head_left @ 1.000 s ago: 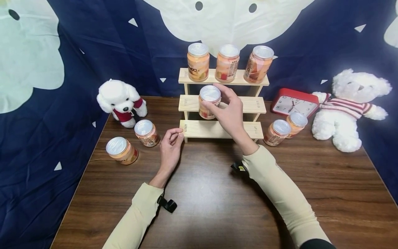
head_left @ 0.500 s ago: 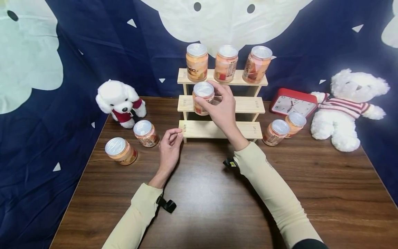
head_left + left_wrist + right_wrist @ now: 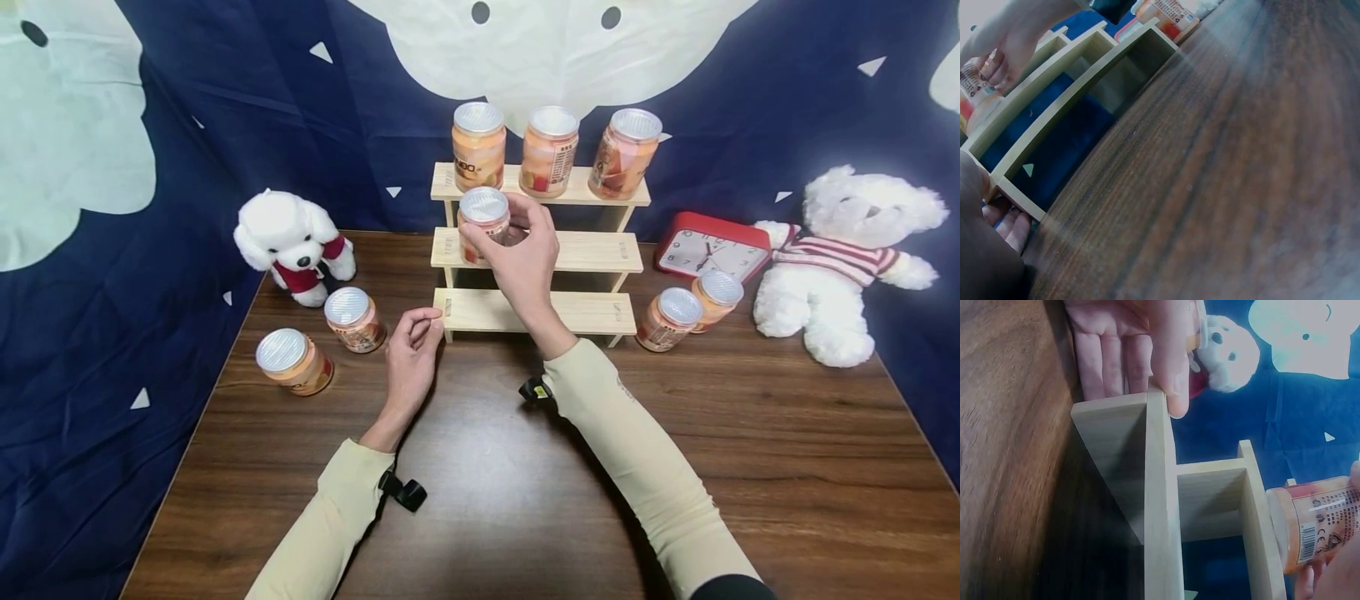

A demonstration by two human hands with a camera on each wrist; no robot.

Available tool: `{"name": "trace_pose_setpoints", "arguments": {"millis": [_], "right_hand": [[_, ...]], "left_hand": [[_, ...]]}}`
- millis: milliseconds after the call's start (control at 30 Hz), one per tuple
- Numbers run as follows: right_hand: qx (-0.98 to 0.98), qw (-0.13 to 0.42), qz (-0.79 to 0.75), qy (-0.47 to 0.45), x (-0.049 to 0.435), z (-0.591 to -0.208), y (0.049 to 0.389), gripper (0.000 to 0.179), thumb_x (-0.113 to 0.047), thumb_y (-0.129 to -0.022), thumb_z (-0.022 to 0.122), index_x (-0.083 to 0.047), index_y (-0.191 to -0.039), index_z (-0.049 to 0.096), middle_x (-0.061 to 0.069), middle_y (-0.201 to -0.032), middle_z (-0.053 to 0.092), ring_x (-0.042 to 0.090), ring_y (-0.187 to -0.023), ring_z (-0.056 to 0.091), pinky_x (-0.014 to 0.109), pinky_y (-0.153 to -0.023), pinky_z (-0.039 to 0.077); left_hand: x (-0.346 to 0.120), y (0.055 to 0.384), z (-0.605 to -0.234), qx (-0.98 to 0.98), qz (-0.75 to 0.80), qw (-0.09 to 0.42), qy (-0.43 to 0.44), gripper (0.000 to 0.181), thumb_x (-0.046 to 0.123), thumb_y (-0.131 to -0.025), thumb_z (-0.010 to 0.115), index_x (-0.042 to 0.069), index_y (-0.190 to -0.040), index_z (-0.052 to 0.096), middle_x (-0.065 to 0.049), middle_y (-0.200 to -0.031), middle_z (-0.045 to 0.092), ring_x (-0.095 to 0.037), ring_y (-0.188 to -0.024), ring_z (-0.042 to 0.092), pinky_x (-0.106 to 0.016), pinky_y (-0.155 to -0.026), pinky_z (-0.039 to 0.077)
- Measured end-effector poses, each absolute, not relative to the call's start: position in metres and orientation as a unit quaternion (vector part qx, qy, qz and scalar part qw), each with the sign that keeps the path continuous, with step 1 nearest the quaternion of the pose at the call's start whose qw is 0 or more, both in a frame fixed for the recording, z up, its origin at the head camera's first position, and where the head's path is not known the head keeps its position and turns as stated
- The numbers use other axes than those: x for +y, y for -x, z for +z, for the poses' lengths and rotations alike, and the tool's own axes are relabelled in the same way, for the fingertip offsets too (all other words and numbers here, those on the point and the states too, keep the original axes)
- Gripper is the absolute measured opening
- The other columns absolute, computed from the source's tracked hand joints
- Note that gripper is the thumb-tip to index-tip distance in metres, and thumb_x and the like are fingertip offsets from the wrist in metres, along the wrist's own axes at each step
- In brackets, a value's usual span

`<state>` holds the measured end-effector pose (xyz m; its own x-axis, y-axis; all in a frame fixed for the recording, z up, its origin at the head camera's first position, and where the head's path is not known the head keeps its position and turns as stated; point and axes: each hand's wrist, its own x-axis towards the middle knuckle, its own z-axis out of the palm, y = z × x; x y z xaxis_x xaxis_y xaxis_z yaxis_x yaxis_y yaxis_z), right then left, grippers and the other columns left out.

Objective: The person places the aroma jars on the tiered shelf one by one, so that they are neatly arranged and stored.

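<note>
A three-tier wooden display stand point(image 3: 532, 312) stands at the back of the table. My right hand point(image 3: 527, 265) grips an orange-labelled jar point(image 3: 483, 205) with a silver lid, thumb in front and fingers behind. That jar is upright over the left end of the middle tier; in the right wrist view its base point(image 3: 1280, 528) is right at the tier's surface. My left hand point(image 3: 410, 358) holds the stand's lower left corner; in the right wrist view the thumb point(image 3: 1175, 381) lies on the bottom tier and the fingers hang beside the leg. Three similar jars point(image 3: 551, 154) fill the top tier.
Two jars point(image 3: 354, 320) stand left of the stand, near a white toy dog point(image 3: 288, 237). To the right are two more jars point(image 3: 670, 319), a red alarm clock point(image 3: 712, 246) and a white teddy bear point(image 3: 840, 267). A blue patterned cloth point(image 3: 277, 108) hangs behind.
My right hand has carried the jar leftward and slightly back along the middle tier to its left end. The left hand has stayed at the stand's corner.
</note>
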<state>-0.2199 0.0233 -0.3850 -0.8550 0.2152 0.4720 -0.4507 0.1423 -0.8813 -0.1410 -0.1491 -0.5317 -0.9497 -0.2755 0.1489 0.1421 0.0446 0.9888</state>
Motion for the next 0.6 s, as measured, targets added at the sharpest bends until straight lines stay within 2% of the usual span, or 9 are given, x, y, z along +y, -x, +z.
{"name": "trace_pose_setpoints", "arguments": {"millis": [200, 433, 600], "right_hand": [[-0.722, 0.264, 0.635, -0.078, 0.021, -0.385, 0.223, 0.061, -0.025, -0.081, 0.103, -0.001, -0.128, 0.074, 0.009, -0.12, 0.064, 0.012, -0.106, 0.064, 0.026, -0.09, 0.058], [-0.742, 0.26, 0.613, -0.076, 0.021, -0.382, 0.224, 0.063, -0.029, -0.08, 0.103, -0.002, -0.13, 0.073, 0.009, -0.117, 0.064, 0.014, -0.101, 0.063, 0.024, -0.083, 0.055], [-0.746, 0.256, 0.611, -0.076, 0.019, -0.381, 0.225, 0.064, -0.029, -0.081, 0.102, -0.003, -0.131, 0.073, 0.01, -0.117, 0.064, 0.014, -0.101, 0.063, 0.023, -0.083, 0.055]], "left_hand": [[-0.154, 0.15, -0.551, -0.704, -0.693, 0.153, -0.034, 0.018, 0.028, -0.105, 0.079, 0.019, -0.121, 0.077, -0.003, -0.128, 0.081, -0.02, -0.125, 0.075, -0.029, -0.107, 0.059], [-0.15, 0.146, -0.54, -0.703, -0.692, 0.155, -0.042, 0.013, 0.022, -0.105, 0.079, 0.019, -0.118, 0.078, -0.003, -0.126, 0.082, -0.018, -0.122, 0.075, -0.027, -0.106, 0.058], [-0.141, 0.131, -0.51, -0.708, -0.685, 0.164, -0.05, 0.015, 0.013, -0.106, 0.076, 0.006, -0.119, 0.076, -0.016, -0.126, 0.081, -0.016, -0.119, 0.075, -0.023, -0.101, 0.058]]}}
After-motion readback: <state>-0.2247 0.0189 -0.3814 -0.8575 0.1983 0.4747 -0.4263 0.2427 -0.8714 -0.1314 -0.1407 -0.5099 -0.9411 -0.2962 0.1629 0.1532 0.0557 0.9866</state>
